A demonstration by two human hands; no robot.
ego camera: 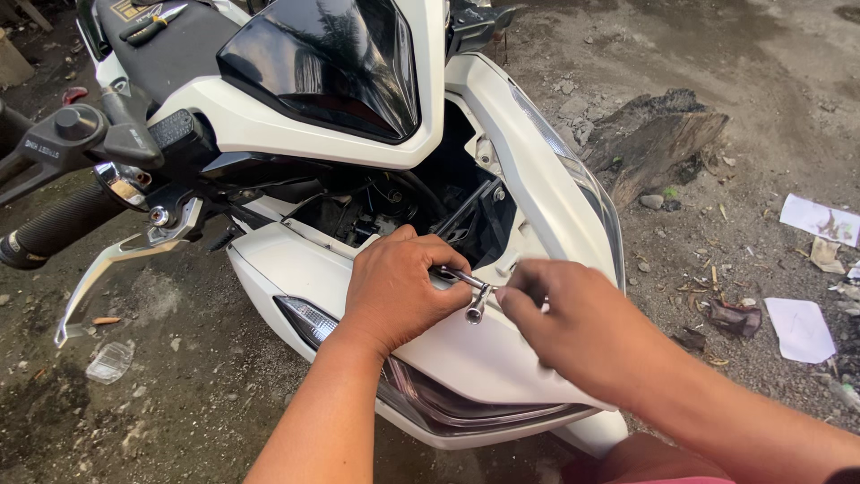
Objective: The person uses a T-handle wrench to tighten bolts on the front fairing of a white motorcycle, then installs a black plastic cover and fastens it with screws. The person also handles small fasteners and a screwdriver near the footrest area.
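Note:
A white scooter stands with its front cover (466,345) partly off, so wiring and black parts show in the opening (421,202). My left hand (403,287) rests on the white front panel and grips one end of a small chrome T-handle socket wrench (473,291). My right hand (573,327) pinches the other end of the wrench at its crossbar, just right of the socket tip. The dark windscreen (331,63) sits above the opening. The headlight lens (430,403) lies below my hands.
The left handlebar grip (58,224) and silver brake lever (116,260) stick out at left. A wooden log (658,139) lies on the dirt ground at right, with scraps of white paper (800,327) nearby. A clear plastic piece (109,363) lies at lower left.

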